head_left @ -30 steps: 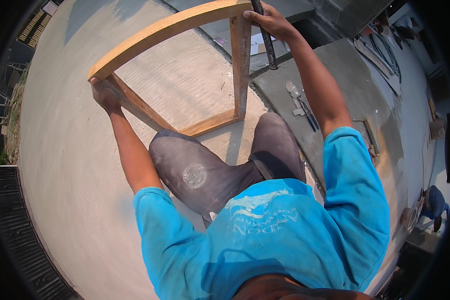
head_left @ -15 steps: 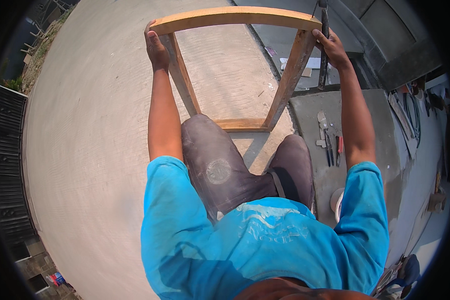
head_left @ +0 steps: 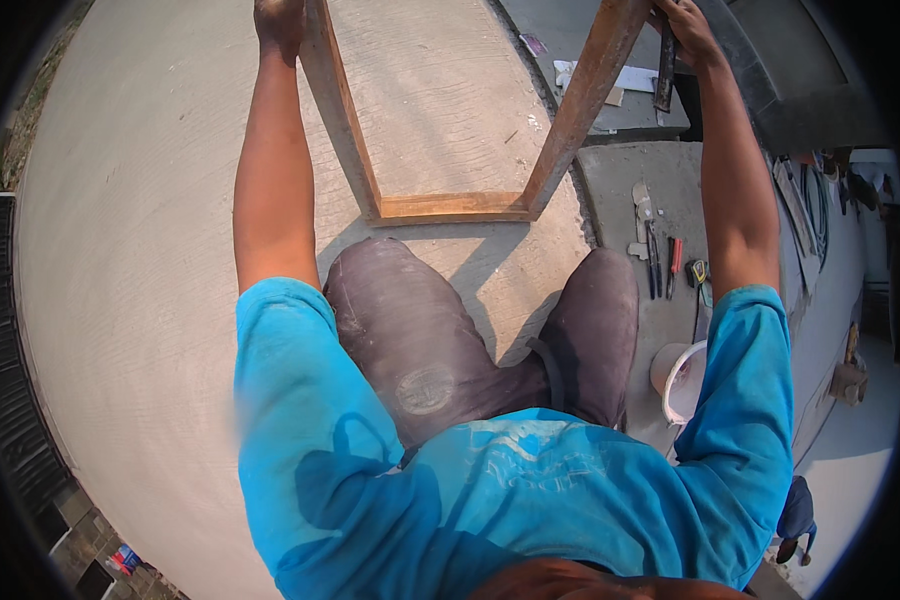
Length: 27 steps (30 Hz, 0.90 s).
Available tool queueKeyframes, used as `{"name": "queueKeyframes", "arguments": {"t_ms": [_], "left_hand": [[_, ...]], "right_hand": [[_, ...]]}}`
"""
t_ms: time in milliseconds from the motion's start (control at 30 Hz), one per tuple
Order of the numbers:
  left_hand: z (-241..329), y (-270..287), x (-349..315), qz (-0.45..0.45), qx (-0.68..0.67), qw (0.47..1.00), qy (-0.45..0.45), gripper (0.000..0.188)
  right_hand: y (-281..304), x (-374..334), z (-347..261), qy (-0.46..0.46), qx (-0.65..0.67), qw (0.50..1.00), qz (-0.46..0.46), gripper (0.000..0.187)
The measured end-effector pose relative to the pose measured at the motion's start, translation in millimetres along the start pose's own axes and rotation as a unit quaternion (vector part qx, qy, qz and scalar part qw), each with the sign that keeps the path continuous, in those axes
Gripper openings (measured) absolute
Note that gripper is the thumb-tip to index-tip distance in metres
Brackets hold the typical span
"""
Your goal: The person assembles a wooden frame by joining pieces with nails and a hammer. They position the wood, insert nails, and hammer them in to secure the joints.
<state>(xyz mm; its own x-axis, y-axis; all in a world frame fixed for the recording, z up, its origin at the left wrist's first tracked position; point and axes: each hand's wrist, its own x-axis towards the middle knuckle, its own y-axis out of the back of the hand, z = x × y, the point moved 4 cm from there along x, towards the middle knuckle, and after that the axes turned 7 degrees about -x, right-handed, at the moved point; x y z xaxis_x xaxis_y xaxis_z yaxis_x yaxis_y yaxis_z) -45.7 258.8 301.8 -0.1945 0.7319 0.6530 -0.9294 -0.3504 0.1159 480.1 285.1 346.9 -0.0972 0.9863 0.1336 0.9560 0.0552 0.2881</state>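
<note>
- Wooden frame (head_left: 450, 205) stands upright on the concrete floor (head_left: 140, 250), just ahead of the knees; both arms stretched up to it
- L hand (head_left: 278, 22) wraps the frame's left post, fingers closed round it
- R hand (head_left: 682, 25) at right post top, fingers curled on a dark tool (head_left: 665, 72)
- Hand tools (head_left: 660, 262) lie on slab at right; white bucket (head_left: 682, 385) nr right knee

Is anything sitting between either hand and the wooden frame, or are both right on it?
Nothing visible stands between. The left hand grips the left upright of the wooden frame directly. The right hand is on the right upright, and a dark bar-shaped tool hangs down beside it; whether that hand holds the tool against the wood cannot be told.
</note>
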Motion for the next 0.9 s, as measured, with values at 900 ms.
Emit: {"name": "queueKeyframes", "arguments": {"t_ms": [900], "left_hand": [[41,16,-13,0.028,0.111,0.993,-0.020,0.076]], "right_hand": [[-16,-74,-43,-0.071,0.051,0.996,0.008,0.056]]}}
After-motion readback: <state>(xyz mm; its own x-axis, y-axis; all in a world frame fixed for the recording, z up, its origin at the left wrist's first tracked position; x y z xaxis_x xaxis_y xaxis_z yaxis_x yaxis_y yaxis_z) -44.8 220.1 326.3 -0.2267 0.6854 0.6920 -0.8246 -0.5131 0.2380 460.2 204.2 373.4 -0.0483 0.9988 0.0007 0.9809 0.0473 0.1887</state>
